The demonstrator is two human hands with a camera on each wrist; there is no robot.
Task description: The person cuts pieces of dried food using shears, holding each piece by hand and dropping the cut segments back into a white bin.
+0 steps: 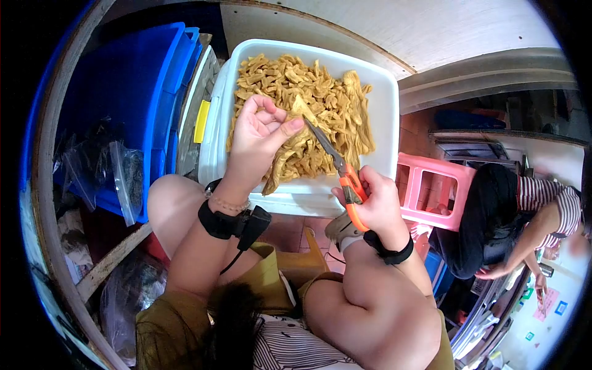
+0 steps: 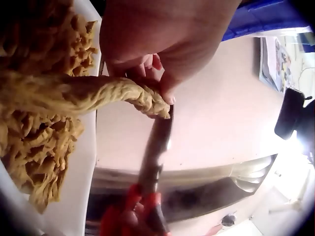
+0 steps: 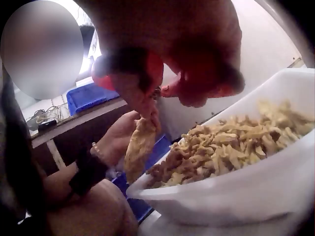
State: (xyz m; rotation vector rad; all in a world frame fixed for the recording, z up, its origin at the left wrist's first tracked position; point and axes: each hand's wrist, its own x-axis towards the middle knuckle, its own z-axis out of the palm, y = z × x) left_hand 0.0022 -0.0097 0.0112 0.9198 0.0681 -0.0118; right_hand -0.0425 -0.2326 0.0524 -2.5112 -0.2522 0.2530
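A long, wrinkled yellow-brown strip of food (image 1: 280,161), like a pickled vegetable, hangs from my left hand (image 1: 259,132), pinched between thumb and fingers. My right hand (image 1: 379,203) grips scissors (image 1: 338,159) with orange handles. In the head view their blades point up and left, tips close to my left thumb. In the left wrist view the scissor blade (image 2: 156,152) overlaps the pinched end of the strip. Below both hands is a white plastic tub (image 1: 385,111) full of short cut pieces (image 1: 296,74). Longer uncut strips (image 1: 361,129) lie along its right side.
Blue crates (image 1: 123,92) with clear plastic bags (image 1: 126,179) stand at the left. To the right are a pink plastic stool (image 1: 459,194) and another person in a striped top (image 1: 539,200). A pale board (image 1: 468,31) rises behind the tub.
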